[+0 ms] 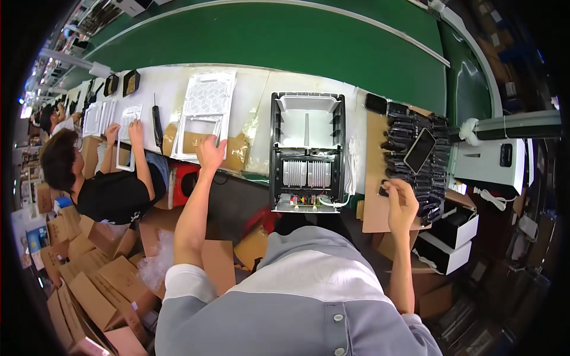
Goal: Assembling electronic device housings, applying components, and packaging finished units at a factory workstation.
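My left hand (211,154) is closed at the near right corner of a stack of white plastic panels, its fingers on a white frame (205,126). The top panel (206,98) has a geometric lattice pattern. My right hand (402,202) pinches a small black part (385,187), too small to make out fully, over a cardboard sheet (374,210). Between my hands lies an opened black-and-white appliance housing (307,121). Silver finned heat sinks (307,174) show inside it. A white power cord (351,172) runs along its right side.
Several black-wrapped parts (404,133) lie at the right, with a dark-screened device (420,150) on top. A co-worker (107,175) handles a white frame at the left. A black screwdriver (157,127) lies between us. A green conveyor (267,38) runs behind; cardboard boxes (101,285) crowd the lower left.
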The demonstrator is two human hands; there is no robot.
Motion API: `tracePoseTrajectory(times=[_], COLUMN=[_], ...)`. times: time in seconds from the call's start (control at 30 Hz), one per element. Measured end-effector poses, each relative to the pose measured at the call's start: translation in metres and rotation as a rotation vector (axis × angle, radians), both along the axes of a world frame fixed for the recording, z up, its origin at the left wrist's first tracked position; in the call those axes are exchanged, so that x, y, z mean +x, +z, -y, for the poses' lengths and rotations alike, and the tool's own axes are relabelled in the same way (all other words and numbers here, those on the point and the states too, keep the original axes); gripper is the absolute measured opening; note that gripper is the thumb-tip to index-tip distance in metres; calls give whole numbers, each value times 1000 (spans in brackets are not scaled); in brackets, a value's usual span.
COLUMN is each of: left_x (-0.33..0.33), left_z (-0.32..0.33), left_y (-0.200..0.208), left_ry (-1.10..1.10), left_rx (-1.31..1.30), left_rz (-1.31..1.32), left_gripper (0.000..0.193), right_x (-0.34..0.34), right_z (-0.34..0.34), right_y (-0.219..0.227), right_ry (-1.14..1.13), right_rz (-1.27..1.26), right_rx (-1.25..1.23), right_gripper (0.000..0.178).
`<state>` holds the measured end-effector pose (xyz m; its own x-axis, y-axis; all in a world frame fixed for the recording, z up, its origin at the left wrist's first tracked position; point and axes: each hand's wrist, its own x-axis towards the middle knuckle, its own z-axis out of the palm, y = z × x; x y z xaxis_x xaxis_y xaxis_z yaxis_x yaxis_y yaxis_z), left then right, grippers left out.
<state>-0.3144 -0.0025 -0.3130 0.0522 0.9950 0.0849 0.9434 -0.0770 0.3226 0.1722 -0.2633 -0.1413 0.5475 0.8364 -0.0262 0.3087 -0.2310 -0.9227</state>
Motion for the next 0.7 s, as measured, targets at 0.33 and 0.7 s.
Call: tracePoseTrajectory(times=[0.33, 0.7], left_x=[18, 53], left_z=[-2, 52], left_y=[29, 311], left_ry=[138, -148], left_rx=[195, -375], left_rz=[-153, 482], left_gripper=[35, 20], right_x=[5, 21], right_z=[16, -39], right_y=[-16, -2], right_ry=[-61, 158], right_rz=[-178, 21], right_rx=[72, 180], right_gripper=[12, 59])
